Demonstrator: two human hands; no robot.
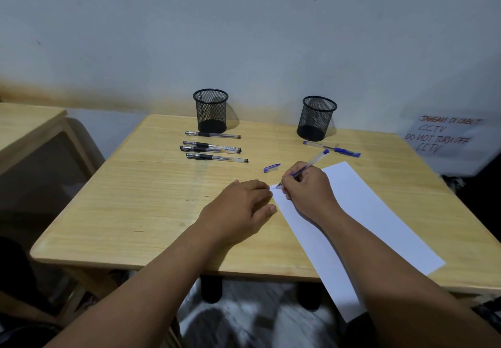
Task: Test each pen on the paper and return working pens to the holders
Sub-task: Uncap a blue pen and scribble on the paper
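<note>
While the right hand [306,190] grips an uncapped blue pen [306,168], tip on the white paper's [366,212] corner, the left hand [241,206] rests flat beside it, fingers relaxed; blue cap [272,168] lies nearby; both mesh holders [210,110] stand behind.

The table [151,196] was surfaced in pale, smooth wood grain; the holders [210,111] were formed of black metal mesh; the paper [379,212] was matt white; clear glossy plastic was seen on the pens [214,148]

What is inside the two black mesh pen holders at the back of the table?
No pens rise above either rim. Through the mesh, the left black mesh holder and the right black mesh holder look empty, but their solid dark bases hide the very bottom.
</note>
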